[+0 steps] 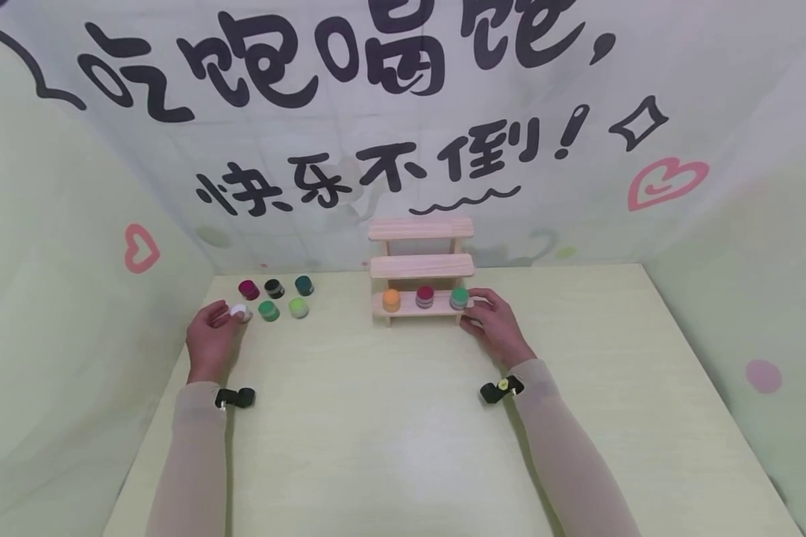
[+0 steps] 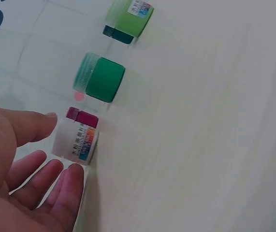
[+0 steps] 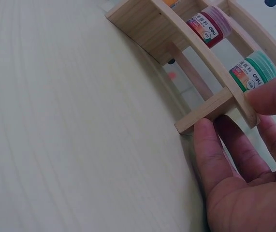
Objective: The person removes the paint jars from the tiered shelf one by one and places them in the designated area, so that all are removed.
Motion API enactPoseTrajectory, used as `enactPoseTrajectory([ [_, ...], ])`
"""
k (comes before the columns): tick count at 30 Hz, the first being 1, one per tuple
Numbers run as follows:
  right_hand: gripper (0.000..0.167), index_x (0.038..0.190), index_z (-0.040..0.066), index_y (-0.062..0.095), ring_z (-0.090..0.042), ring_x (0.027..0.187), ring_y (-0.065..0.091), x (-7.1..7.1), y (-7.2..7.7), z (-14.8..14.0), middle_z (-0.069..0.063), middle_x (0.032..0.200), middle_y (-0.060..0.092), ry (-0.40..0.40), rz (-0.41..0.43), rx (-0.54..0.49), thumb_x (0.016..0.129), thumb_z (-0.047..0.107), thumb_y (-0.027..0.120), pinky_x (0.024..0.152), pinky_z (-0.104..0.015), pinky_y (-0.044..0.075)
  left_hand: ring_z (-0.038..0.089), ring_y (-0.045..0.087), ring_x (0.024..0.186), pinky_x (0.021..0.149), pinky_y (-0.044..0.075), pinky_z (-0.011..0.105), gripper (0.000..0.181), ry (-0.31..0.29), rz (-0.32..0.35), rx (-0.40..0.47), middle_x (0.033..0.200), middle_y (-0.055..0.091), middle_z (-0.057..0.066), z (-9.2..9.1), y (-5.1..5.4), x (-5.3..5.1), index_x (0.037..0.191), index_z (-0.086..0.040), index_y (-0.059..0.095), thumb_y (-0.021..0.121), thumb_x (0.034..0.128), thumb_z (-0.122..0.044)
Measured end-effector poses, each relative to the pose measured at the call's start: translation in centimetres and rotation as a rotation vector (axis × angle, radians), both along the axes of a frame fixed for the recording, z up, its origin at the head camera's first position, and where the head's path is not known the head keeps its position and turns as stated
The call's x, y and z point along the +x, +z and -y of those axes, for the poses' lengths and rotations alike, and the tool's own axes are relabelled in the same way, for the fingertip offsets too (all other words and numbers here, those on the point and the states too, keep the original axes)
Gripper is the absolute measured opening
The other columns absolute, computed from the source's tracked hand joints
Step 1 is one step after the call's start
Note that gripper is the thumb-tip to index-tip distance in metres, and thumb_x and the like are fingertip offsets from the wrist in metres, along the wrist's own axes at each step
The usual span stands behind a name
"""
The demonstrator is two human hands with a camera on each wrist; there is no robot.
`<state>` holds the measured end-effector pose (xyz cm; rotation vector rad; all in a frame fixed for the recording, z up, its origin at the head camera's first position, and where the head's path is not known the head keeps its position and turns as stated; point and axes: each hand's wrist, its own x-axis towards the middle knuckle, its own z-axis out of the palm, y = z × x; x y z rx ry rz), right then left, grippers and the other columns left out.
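Observation:
My left hand (image 1: pixel 211 339) is at the white jar (image 1: pixel 240 312) on the table's left. In the left wrist view, the thumb and fingers of this hand (image 2: pixel 36 169) are spread around the white jar (image 2: pixel 75 140), not closed on it. My right hand (image 1: pixel 498 328) holds the right end of the wooden stand (image 1: pixel 422 265). The right wrist view has that hand's (image 3: pixel 249 164) thumb on the lowest step, beside the green-lidded jar (image 3: pixel 254 71), with fingers against the stand's leg (image 3: pixel 208 110). Orange (image 1: pixel 392 300), red (image 1: pixel 425 297) and green (image 1: pixel 460 298) jars stand along the lowest step.
Near the white jar are magenta (image 1: pixel 248 289), black (image 1: pixel 274 289), teal (image 1: pixel 304 285), green (image 1: pixel 269 311) and light green (image 1: pixel 298 307) jars. Behind the table (image 1: pixel 376 418) hangs a printed cloth (image 1: pixel 336 127); more cloth borders both sides.

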<state>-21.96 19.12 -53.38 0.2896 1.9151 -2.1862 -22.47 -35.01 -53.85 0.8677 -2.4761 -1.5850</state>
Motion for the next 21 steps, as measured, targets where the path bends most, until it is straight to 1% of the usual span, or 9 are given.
enactPoseTrajectory([
  [3,0.039,0.139,0.010,0.056,-0.015,0.102,0.071,0.0,-0.1,0.2,0.000,0.115,0.073,0.004,0.007,0.000,0.101,0.007,0.064,0.093,-0.029,0.064,0.020,0.052,0.144,0.116,0.051,0.037,0.067,0.035,-0.015,0.011,0.164,0.049,0.000,0.1,0.5,0.4,0.160,-0.029,0.046,0.070,0.1006,-0.048],
  [9,0.039,0.139,0.011,0.056,-0.015,0.102,0.071,0.0,-0.2,0.2,-0.001,0.115,0.073,0.006,0.009,0.002,0.101,0.006,0.064,0.093,-0.029,0.064,0.018,0.052,0.142,0.114,0.052,0.034,0.062,0.041,-0.035,-0.014,0.163,0.050,-0.004,-0.1,1.5,0.8,0.156,-0.032,0.050,0.069,0.1004,-0.049],
  [11,0.039,0.139,0.011,0.056,-0.015,0.102,0.071,-0.1,-0.2,0.2,0.000,0.114,0.073,0.006,0.005,0.005,0.101,0.006,0.064,0.093,-0.029,0.064,0.017,0.054,0.140,0.113,0.053,0.033,0.059,0.041,-0.054,-0.014,0.160,0.052,-0.003,-0.4,1.8,0.9,0.155,-0.032,0.052,0.069,0.1005,-0.049],
  [13,0.039,0.139,0.011,0.056,-0.014,0.102,0.071,-0.1,-0.2,0.2,0.000,0.114,0.073,0.004,0.004,0.006,0.101,0.006,0.064,0.093,-0.029,0.064,0.016,0.055,0.137,0.111,0.053,0.032,0.056,0.035,-0.080,-0.015,0.158,0.055,-0.002,-0.8,2.2,1.0,0.153,-0.031,0.055,0.069,0.1010,-0.048],
  [15,0.038,0.138,0.011,0.056,-0.014,0.102,0.071,-0.1,-0.2,0.2,0.000,0.114,0.072,0.000,0.004,0.005,0.101,0.006,0.064,0.093,-0.029,0.064,0.015,0.056,0.133,0.106,0.054,0.028,0.054,0.023,-0.102,-0.013,0.155,0.057,-0.001,-1.3,2.6,1.2,0.151,-0.030,0.057,0.069,0.1012,-0.047],
  [18,0.037,0.137,0.011,0.057,-0.014,0.103,0.071,-0.2,-0.3,0.1,0.001,0.114,0.073,-0.002,0.005,0.001,0.102,0.006,0.064,0.093,-0.029,0.063,0.012,0.058,0.127,0.097,0.054,0.020,0.051,0.002,-0.132,0.006,0.152,0.060,0.002,-2.2,3.1,1.3,0.148,-0.027,0.059,0.070,0.1014,-0.045],
  [21,0.035,0.136,0.012,0.057,-0.015,0.103,0.071,-0.2,-0.3,0.0,0.001,0.114,0.073,-0.005,0.006,0.002,0.102,0.007,0.065,0.093,-0.029,0.063,0.011,0.059,0.123,0.088,0.054,0.013,0.049,-0.033,-0.163,0.023,0.149,0.062,0.005,-3.3,3.5,1.4,0.146,-0.022,0.062,0.071,0.1017,-0.040],
])
